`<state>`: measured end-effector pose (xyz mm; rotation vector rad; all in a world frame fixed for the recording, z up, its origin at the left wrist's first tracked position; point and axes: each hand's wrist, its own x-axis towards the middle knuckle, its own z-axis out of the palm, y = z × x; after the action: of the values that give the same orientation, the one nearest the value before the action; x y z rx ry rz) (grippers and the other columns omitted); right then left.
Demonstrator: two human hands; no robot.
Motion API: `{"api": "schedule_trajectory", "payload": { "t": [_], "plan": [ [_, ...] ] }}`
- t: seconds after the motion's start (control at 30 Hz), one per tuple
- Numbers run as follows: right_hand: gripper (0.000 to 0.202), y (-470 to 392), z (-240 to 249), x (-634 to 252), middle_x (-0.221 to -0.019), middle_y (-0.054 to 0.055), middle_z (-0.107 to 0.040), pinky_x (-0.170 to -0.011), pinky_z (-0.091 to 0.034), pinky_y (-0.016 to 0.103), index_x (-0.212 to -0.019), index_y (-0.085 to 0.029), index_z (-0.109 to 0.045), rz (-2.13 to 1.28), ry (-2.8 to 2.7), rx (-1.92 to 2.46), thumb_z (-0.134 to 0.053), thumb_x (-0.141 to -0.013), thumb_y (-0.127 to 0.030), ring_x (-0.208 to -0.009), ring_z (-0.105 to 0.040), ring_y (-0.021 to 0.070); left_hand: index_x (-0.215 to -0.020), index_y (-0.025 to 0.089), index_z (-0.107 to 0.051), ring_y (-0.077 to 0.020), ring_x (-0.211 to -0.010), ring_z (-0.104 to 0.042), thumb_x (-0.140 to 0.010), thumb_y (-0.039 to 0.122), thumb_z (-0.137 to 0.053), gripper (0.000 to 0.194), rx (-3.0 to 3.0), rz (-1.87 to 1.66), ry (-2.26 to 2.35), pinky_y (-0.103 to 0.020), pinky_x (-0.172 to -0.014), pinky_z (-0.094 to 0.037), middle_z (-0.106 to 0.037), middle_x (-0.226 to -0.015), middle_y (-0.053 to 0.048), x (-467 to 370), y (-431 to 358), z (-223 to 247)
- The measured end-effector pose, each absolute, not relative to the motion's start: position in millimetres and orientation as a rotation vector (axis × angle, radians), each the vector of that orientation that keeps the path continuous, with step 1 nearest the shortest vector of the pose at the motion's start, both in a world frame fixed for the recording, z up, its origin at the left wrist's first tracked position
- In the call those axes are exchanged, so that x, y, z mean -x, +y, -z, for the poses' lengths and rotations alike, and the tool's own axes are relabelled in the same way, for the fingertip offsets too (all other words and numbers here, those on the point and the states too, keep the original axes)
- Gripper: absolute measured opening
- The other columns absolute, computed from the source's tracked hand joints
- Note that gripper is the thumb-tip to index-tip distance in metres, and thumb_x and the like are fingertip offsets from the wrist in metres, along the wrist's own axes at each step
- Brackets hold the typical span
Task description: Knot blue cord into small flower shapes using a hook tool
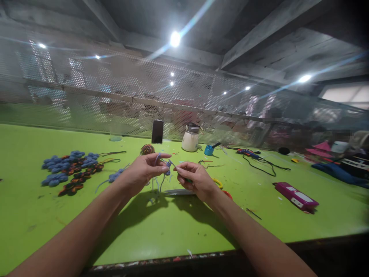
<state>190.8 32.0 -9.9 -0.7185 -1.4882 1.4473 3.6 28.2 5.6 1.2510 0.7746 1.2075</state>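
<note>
In the middle of the view my left hand (pixel 147 168) pinches a small piece of blue crochet (pixel 168 167), and a strand of the same yarn runs over its raised index finger. Loose blue yarn ends dangle below it above the table. My right hand (pixel 196 177) is closed around a crochet hook (pixel 173 164), whose thin shaft points left to the blue piece. The handle is mostly hidden in my fingers. Beneath the right hand lie scissors (pixel 180 192), partly covered, with blades pointing left. A single blue crocheted flower (pixel 116 175) rests left of my left hand.
Blue and dark-orange crocheted flowers (pixel 73 165) lie at left on the green table (pixel 138 238). Behind my hands stand a yarn ball (pixel 147 149), a phone (pixel 157 132), a white jug (pixel 190 139) and a blue pot (pixel 209 150). A purple box (pixel 296 196) sits at right. Perforated metal panels (pixel 161 92) edge the back.
</note>
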Motion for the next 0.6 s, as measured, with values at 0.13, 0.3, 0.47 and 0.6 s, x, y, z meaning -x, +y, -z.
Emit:
{"api": "schedule_trajectory", "payload": {
  "t": [0.13, 0.3, 0.47, 0.6],
  "plan": [
    [0.031, 31.2, 11.9, -187.1, -0.052, -0.004, -0.052, -0.036, -0.014, 0.017, -0.081, -0.014, -0.059, -1.568, -1.370, 0.731, -0.074, -0.066, -0.036, -0.036, -0.031, 0.0017, -0.100, 0.015, -0.069, -0.0132, -0.067, -0.057, -0.058, 0.015, -0.078, 0.043, -1.259, -1.229, 0.826, -0.031, -0.071, -0.038, -0.060, -0.070, 0.000, -4.8, 29.5, -3.5],
    [0.032, 31.3, 13.2, -186.0, -0.051, -0.004, -0.052, -0.036, -0.016, 0.016, -0.083, -0.013, -0.060, -1.514, -1.342, 0.752, -0.074, -0.065, -0.036, -0.037, -0.033, 0.0024, -0.098, 0.014, -0.069, -0.0142, -0.068, -0.056, -0.056, 0.012, -0.077, 0.043, -1.239, -1.264, 0.863, -0.030, -0.070, -0.038, -0.062, -0.070, -0.001, -8.0, 27.3, -5.6],
    [0.050, 27.9, 9.8, -184.3, -0.050, -0.007, -0.048, -0.036, -0.015, 0.017, -0.117, -0.016, -0.058, -1.369, -1.441, 0.798, -0.068, -0.071, -0.034, -0.036, -0.027, 0.0028, -0.104, 0.014, -0.067, -0.0121, -0.068, -0.055, -0.058, 0.009, -0.074, 0.046, -1.190, -1.240, 0.842, -0.027, -0.068, -0.037, -0.061, -0.072, 0.000, -6.6, 28.4, -4.5],
    [0.047, 27.8, 9.4, -183.7, -0.049, -0.007, -0.043, -0.038, -0.018, 0.018, -0.120, -0.014, -0.059, -1.273, -1.577, 0.784, -0.061, -0.075, -0.029, -0.041, -0.029, 0.0044, -0.109, 0.015, -0.065, -0.0110, -0.068, -0.054, -0.058, 0.006, -0.071, 0.052, -1.213, -1.199, 0.808, -0.026, -0.069, -0.037, -0.059, -0.072, 0.001, -5.5, 30.1, -1.1]
  ]
}}
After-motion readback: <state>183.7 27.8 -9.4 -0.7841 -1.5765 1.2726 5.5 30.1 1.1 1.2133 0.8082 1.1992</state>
